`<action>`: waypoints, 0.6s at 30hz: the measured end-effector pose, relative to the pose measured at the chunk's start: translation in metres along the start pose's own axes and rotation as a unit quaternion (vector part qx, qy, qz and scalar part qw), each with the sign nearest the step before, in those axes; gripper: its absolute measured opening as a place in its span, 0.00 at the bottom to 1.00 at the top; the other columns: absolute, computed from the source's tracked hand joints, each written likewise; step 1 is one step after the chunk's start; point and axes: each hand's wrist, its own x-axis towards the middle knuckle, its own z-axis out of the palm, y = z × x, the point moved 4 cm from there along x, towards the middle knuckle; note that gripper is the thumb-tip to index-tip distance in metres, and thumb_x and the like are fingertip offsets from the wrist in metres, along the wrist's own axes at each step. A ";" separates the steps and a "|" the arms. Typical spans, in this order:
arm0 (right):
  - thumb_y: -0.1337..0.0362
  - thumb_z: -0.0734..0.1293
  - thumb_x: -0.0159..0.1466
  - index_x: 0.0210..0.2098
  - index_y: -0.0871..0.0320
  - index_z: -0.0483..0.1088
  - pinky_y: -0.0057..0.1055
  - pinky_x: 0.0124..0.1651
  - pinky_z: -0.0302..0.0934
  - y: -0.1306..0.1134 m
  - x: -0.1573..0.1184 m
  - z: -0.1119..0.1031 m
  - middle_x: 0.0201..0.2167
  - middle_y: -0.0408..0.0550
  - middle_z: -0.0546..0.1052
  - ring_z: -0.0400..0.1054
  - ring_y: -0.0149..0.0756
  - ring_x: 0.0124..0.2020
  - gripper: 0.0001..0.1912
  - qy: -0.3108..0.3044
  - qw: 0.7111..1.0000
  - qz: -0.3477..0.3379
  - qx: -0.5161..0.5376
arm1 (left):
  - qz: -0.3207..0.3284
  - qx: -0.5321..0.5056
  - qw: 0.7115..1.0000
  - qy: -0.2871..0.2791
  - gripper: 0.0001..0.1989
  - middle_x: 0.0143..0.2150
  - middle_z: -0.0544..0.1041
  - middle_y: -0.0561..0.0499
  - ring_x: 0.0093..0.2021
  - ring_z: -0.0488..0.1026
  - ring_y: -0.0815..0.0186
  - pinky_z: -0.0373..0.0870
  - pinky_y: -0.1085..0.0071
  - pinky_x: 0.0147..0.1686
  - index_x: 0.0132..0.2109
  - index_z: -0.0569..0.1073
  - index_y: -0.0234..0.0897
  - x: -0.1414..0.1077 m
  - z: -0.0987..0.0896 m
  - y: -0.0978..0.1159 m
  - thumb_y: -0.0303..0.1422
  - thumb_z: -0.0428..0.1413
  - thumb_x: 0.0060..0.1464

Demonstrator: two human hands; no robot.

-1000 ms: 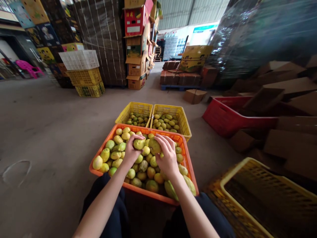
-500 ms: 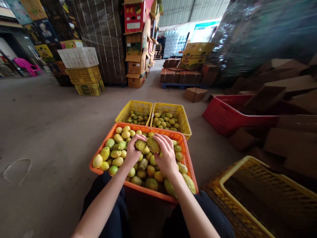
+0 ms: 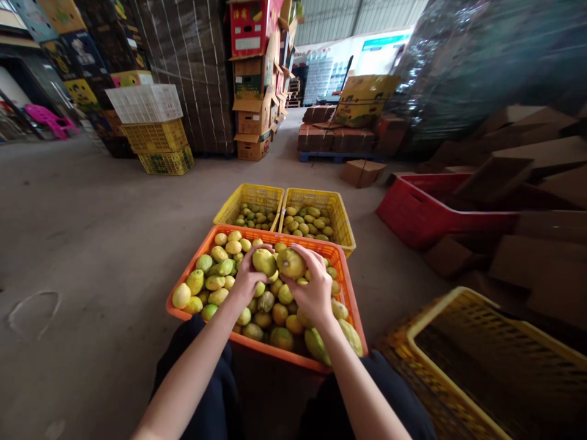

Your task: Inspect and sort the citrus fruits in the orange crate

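My left hand (image 3: 250,274) is closed around a yellow-green papaya (image 3: 265,261). In my right hand (image 3: 314,282) is another, slightly larger papaya (image 3: 291,263), its dark-spotted end turned up toward me. The two fruits sit side by side, a small gap or light touch between them; I cannot tell which. Both are held above an orange crate (image 3: 348,287) filled with papayas (image 3: 218,297), some round, some long, yellow to green. Fingers on the far side of each fruit are partly hidden.
Two yellow crates (image 3: 346,223) holding similar fruit stand behind the orange one. At right are a yellow crate (image 3: 435,318), a red bin (image 3: 408,214) and flattened cardboard (image 3: 541,256). Stacked crates (image 3: 156,137) and cartons (image 3: 250,122) stand farther back.
Both hands have turned the papayas, so more of each fruit's surface now faces me. The fruits sit slightly higher and a little to the right.
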 end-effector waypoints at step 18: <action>0.65 0.66 0.65 0.36 0.63 0.76 0.25 0.23 0.69 0.027 -0.002 0.013 0.26 0.52 0.82 0.74 0.34 0.21 0.08 -0.110 0.671 0.529 0.509 | -0.309 -0.173 0.934 0.050 0.17 0.24 0.72 0.49 0.21 0.65 0.68 0.58 0.76 0.19 0.37 0.72 0.32 0.002 0.011 -0.011 0.37 0.44 0.67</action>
